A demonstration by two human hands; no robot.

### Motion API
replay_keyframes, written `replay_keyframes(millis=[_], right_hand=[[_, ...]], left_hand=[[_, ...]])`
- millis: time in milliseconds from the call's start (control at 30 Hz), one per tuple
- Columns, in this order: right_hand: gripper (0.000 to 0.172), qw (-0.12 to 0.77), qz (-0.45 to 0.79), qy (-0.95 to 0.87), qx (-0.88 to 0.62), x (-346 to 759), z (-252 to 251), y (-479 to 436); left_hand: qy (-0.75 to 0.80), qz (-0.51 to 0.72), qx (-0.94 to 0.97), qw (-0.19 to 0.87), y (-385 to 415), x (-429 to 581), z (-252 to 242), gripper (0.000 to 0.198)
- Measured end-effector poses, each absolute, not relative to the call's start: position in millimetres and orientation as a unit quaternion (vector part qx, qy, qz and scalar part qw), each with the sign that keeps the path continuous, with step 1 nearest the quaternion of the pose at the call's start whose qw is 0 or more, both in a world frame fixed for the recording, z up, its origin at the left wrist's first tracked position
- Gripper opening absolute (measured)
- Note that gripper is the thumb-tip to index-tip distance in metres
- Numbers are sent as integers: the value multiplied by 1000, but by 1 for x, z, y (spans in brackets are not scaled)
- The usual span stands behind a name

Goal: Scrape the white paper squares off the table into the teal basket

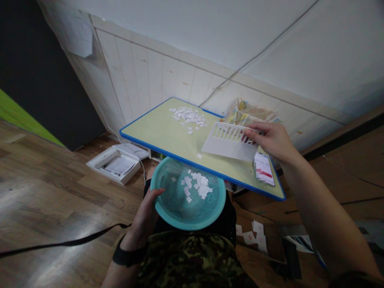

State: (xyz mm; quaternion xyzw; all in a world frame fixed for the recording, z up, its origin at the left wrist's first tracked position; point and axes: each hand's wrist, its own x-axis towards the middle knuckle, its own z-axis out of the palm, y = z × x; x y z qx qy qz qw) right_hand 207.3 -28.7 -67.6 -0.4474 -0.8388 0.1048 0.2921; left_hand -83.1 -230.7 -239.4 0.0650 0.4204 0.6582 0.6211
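Note:
My left hand grips the rim of a teal mesh basket, which sits just under the near edge of a small yellow-green table with a blue border. Several small white paper scraps lie in the basket. My right hand holds a white slotted plastic scraper flat on the table, near its edge. One loose scrap lies by the edge, and a pile of white scraps sits at the far side.
A phone lies on the table's right end, next to the scraper. An open white box sits on the wooden floor to the left. A patterned bag leans against the white wall. Paper bits and cardboard lie under the table.

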Motion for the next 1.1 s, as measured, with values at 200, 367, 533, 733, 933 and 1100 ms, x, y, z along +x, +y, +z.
replay_keyframes(millis=[200,367,533,733,933,1100], right_hand=[[41,237,107,-863,-432,201,-74,-29],[38,226,89,-869,-432,210,-69,-30],[36,231,81,-868,-433,209,-67,-32],[33,232,62,-864,-442,209,-66,-33],[35,253,56,-860,-439,206,-68,-37],[34,250,65,-860,-439,196,-74,-41]], left_hand=[[440,654,58,613,-231,-84,-239,47],[430,661,64,611,-231,-83,-241,42],[424,661,72,615,-232,-83,-242,44],[426,657,76,617,-232,-83,-242,52],[422,661,73,616,-231,-81,-242,50],[418,665,78,614,-231,-80,-241,51]])
